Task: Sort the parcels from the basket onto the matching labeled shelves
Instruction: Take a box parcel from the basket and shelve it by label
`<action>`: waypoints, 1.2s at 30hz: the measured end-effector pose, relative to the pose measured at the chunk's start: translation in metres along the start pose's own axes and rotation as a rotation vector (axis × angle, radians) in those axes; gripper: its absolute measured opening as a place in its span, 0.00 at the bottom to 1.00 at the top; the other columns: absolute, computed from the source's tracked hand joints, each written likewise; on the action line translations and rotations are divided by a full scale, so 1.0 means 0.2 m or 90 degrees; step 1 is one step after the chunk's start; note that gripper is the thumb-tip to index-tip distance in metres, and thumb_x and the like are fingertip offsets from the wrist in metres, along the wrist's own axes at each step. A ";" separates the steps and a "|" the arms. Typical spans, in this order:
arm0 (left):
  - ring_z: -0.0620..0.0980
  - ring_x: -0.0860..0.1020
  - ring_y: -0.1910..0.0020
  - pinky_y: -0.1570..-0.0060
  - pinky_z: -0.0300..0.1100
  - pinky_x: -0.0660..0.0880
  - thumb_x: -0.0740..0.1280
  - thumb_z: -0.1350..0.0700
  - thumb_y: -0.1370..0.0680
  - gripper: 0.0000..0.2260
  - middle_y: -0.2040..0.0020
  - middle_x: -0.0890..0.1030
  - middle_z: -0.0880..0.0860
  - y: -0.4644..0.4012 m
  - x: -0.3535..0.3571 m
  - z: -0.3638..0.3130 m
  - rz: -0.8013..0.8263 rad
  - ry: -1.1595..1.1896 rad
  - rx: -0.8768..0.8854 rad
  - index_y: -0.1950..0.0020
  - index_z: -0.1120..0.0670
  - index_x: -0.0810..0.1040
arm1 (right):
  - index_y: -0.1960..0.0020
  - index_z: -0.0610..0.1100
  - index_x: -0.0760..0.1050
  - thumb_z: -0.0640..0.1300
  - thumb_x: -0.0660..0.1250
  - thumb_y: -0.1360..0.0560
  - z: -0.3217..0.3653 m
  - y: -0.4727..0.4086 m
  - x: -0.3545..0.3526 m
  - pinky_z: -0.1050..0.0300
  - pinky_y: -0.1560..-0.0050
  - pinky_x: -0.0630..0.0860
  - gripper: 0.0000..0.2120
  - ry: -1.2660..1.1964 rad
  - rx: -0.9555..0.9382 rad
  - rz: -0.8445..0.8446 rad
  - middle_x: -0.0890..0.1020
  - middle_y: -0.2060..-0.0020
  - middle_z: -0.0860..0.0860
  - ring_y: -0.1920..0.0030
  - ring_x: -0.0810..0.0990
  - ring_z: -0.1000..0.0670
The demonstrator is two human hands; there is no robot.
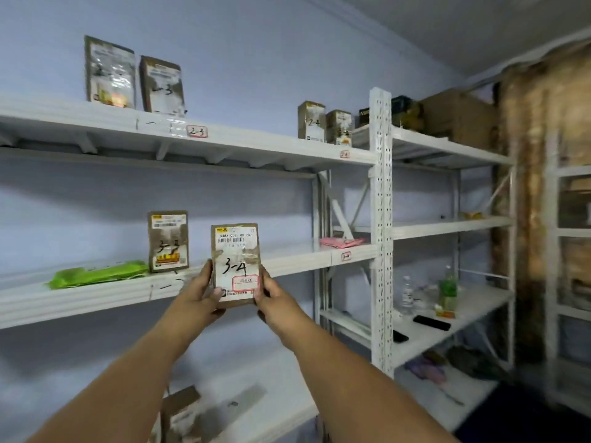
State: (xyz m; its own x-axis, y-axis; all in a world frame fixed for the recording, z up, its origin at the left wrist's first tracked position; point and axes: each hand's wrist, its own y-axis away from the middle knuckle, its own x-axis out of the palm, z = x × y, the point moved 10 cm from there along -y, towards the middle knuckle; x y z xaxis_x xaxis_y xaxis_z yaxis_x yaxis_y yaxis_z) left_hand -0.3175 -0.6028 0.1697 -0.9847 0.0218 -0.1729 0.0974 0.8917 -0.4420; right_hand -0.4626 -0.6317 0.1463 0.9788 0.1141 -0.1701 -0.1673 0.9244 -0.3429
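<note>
I grip the cardboard parcel marked 3-4 (236, 265) upright by its lower edges, left hand (200, 297) and right hand (275, 298) pinching either side, in front of the middle shelf (96, 298). I judge this the placing step: next it should stand right of the 3-3 parcel (168, 241), toward the small shelf tag (346, 256).

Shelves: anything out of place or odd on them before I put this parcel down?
Mostly tidy: parcels stand upright by their labels. The green packet and pink packet lie flat, unlike the rest. The right rack holds bottles and a black remote-like item, not parcels. Both hands hold the 3-4 parcel.
</note>
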 end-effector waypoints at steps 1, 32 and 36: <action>0.48 0.77 0.39 0.45 0.43 0.76 0.59 0.58 0.18 0.26 0.34 0.75 0.45 -0.06 0.10 -0.01 0.006 0.006 0.003 0.24 0.36 0.58 | 0.27 0.67 0.60 0.49 0.59 0.18 -0.02 -0.03 -0.11 0.53 0.30 0.67 0.23 0.011 0.001 -0.012 0.75 0.33 0.58 0.33 0.71 0.54; 0.46 0.81 0.45 0.55 0.38 0.80 0.70 0.66 0.26 0.36 0.42 0.82 0.49 -1.99 1.07 0.42 -0.087 -0.193 -0.023 0.24 0.42 0.62 | 0.39 0.47 0.78 0.39 0.70 0.25 -0.33 -1.54 -1.55 0.67 0.52 0.72 0.14 0.313 -0.037 -0.111 0.83 0.45 0.53 0.49 0.79 0.55; 0.42 0.80 0.47 0.50 0.37 0.79 0.70 0.64 0.27 0.37 0.39 0.80 0.46 -1.95 1.09 0.39 -0.115 -0.311 -0.025 0.24 0.41 0.61 | 0.42 0.46 0.79 0.39 0.70 0.26 -0.38 -1.58 -1.57 0.60 0.45 0.73 0.13 0.380 -0.029 -0.109 0.83 0.45 0.50 0.45 0.80 0.50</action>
State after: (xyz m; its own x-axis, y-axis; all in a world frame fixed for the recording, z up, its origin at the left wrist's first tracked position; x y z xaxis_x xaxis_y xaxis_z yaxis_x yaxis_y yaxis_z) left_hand -0.5586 -0.9814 0.2353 -0.8022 -0.3396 -0.4911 -0.0828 0.8778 -0.4718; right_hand -0.7256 -0.9879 0.2380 0.7600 -0.2695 -0.5914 -0.0314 0.8937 -0.4475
